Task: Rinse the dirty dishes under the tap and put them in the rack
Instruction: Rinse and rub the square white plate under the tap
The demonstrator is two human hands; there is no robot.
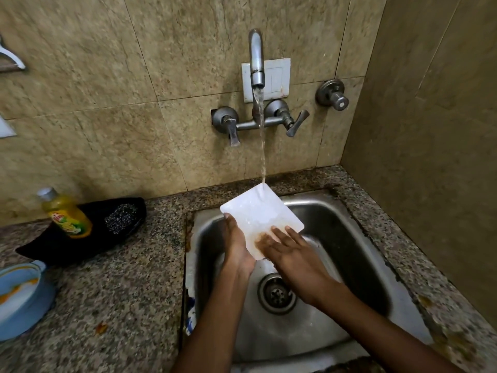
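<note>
A white square plate (259, 214) with rounded corners is tilted over the steel sink (357, 254). Water from the wall tap (256, 60) runs onto its far corner. A brown stain sits on the plate's near part. My left hand (236, 246) grips the plate along its left edge, thumb on top. My right hand (291, 254) lies flat on the plate's near right part, fingers straight and touching the stain.
A yellow dish-soap bottle (64, 214) and a steel scrubber (121, 218) lie in a black tray (48, 246) on the granite counter (121, 292) to the left. A blue bowl (21, 300) stands at the left edge. The drain (277, 294) is below my hands.
</note>
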